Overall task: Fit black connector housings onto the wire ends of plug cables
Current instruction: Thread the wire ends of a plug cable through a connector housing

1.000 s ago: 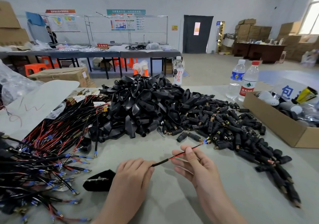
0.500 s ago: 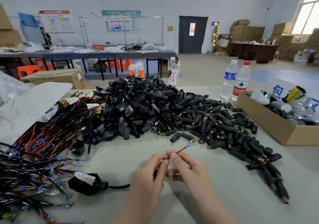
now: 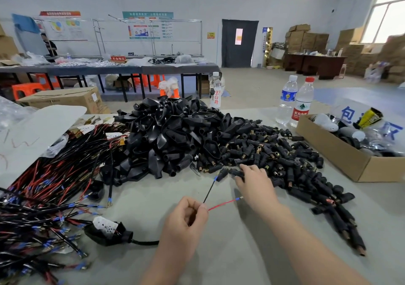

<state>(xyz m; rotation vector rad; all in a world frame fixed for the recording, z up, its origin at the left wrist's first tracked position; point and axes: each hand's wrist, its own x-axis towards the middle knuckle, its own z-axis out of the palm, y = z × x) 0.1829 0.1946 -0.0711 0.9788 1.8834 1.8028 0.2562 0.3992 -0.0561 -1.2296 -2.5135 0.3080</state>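
My left hand (image 3: 185, 221) pinches a plug cable where its black wire (image 3: 209, 189) and red wire (image 3: 221, 205) split apart. Both wires end in blue-sleeved tips. The cable's black plug (image 3: 107, 233) lies on the table to the left. A small black connector housing (image 3: 222, 172) sits at the tip of the black wire. My right hand (image 3: 254, 183) reaches into the near edge of the heap of small housings (image 3: 289, 162), its fingertips curled on another housing (image 3: 236, 172).
A mound of larger black plug shells (image 3: 166, 135) fills the table's middle. Loose red and black cables (image 3: 43, 197) crowd the left side. A cardboard box (image 3: 341, 155) stands at the right, with two water bottles (image 3: 295, 102) behind it. A third bottle (image 3: 215, 91) stands further back.
My right hand let go of the wires and reached forward into the housing heap. The two wires now spread apart, and my left hand alone holds the cable.
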